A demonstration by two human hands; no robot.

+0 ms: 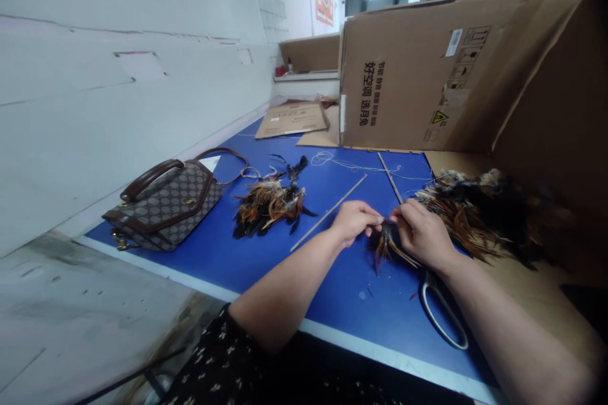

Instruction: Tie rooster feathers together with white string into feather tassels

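A small bunch of brown and black feathers [386, 245] hangs tips down over the blue table. Its upper end is pinched by my left hand [357, 221], with thumb and fingers pressed together. Close on the other side, my right hand [422, 231] is also closed at the top of the bunch; its fingertips are partly hidden. Below my right wrist lie scissors [444, 316] with a grey-rimmed handle, their blades out of sight. A larger heap of feathers [479, 215] is right of my right hand, and a loose pile of feathers [270, 202] lies to the left.
A checked handbag [175, 209] stands at the table's left. Two thin sticks [327, 212] and a tangle of thin string [342, 161] lie on the blue tabletop [266, 266]. A big cardboard box [413, 76] rises behind, with flat cardboard [294, 120] beside it.
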